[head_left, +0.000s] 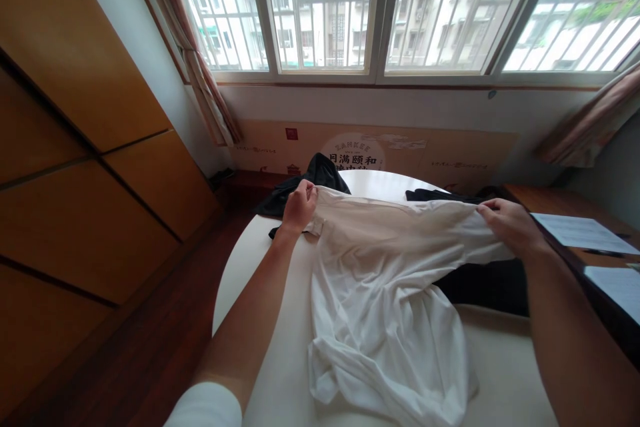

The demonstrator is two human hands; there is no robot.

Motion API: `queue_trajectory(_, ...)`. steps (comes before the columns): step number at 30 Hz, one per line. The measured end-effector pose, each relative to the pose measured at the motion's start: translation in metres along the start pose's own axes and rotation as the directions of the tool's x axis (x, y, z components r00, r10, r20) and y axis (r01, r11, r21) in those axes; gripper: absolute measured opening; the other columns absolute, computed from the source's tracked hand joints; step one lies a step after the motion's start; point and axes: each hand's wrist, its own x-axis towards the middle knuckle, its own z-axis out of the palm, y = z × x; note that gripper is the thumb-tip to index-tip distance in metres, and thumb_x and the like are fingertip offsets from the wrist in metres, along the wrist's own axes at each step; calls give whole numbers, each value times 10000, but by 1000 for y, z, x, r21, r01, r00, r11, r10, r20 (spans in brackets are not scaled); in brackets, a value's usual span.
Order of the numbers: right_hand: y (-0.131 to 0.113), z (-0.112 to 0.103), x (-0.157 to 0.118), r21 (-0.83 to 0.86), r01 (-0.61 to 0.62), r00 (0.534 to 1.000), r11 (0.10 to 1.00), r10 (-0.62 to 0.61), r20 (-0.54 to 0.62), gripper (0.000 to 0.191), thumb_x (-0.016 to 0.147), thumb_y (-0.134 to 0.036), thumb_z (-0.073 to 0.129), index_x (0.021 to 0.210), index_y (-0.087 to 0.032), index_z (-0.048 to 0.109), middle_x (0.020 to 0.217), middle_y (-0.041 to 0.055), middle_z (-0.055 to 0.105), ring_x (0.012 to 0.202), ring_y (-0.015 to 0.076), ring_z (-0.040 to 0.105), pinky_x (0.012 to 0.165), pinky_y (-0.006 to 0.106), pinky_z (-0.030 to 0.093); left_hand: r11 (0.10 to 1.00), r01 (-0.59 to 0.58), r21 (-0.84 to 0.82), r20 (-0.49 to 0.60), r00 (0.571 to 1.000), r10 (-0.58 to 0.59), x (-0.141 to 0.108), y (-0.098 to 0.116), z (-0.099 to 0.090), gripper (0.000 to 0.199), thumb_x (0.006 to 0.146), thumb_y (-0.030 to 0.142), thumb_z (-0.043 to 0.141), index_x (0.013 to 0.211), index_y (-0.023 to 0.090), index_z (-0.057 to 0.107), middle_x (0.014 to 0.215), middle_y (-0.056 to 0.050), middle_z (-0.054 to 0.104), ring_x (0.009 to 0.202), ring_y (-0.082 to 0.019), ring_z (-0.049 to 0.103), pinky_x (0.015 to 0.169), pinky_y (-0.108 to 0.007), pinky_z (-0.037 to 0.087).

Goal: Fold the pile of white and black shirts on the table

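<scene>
- The white shirt [380,293] is spread over the round counter [250,273] at the centre of the frame, with its lower part bunched toward the bottom edge
- One upper edge is pinched at upper centre by the left hand [299,208], its fingers curled shut over the cloth
- The opposite edge is pinched at centre right by the right hand [507,227], the cloth gathered between fingers and thumb
- A black garment [317,177] is heaped just beyond the left hand, partly under the shirt
- Dark cloth [480,287] is seen beneath the shirt, below the right hand
- Papers [580,230] are laid on a wooden counter [530,197] at far right
</scene>
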Motion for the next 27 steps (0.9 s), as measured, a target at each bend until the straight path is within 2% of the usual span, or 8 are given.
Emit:
queue_trajectory(2,1,3,1,-60,-61,998,996,63,23,198,907,-306,574,875,-167,712,890,184,757,796,309,695,726,409,493,999,-12,41,22,1000,11,-1,2,1,178,1036,321,512,1058,210,649,957,-76,749,947,-244,709,860,-318,494)
queue_trajectory(4,-6,9,1,-73,-59,998,996,60,13,180,884,-295,600,936,-170,718,975,173,767,887,324,712,801,421,514,993,-16,118,30,999,13,-2,4,4,160,1015,331,557,1009,209,659,977,-89,752,1022,-273,693,940,-360,475)
queue_trajectory(7,-29,23,0,-12,125,992,992,-125,-2,365,878,-363,651,1177,-161,703,1190,176,750,1103,340,697,965,444,517,985,-35,169,27,999,31,-3,6,8,158,1000,339,590,957,205,661,950,-91,749,1055,-288,682,1013,-398,439)
queue_trajectory(10,-60,44,-3,42,322,940,946,-325,103,482,873,-417,699,1289,-175,688,1313,169,720,1249,345,646,1073,464,477,996,-65,65,73,995,60,-4,6,7,179,1031,342,536,1005,208,652,888,-63,742,908,-240,706,879,-326,478)
queue_trajectory(14,-88,76,-3,-44,380,896,924,-356,266,433,828,-369,776,1228,-206,739,1351,144,712,1383,360,547,1134,470,409,997,-51,50,93,995,46,-3,11,5,207,1047,377,514,1063,224,653,831,-43,736,833,-231,714,774,-291,474)
queue_trajectory(18,-92,91,14,-43,371,886,928,-339,316,142,898,-311,682,939,-219,783,1094,92,789,1181,294,662,1001,350,453,987,-83,135,102,992,69,13,16,7,234,1056,393,497,1110,234,660,889,-70,755,892,-261,725,791,-305,479)
queue_trajectory(22,-90,90,44,-67,239,947,969,-217,237,283,975,-360,556,972,-183,776,1003,108,787,916,245,687,807,307,455,959,-90,268,136,989,55,46,19,11,235,1047,386,507,1136,240,669,974,-111,766,985,-310,724,840,-345,492)
queue_trajectory(27,-90,95,74,-90,114,973,989,-93,212,316,971,-343,544,920,-137,778,947,125,777,819,222,655,714,302,420,930,-112,349,154,986,61,82,19,19,248,1037,403,522,1137,237,678,1056,-145,757,1062,-348,705,888,-392,493)
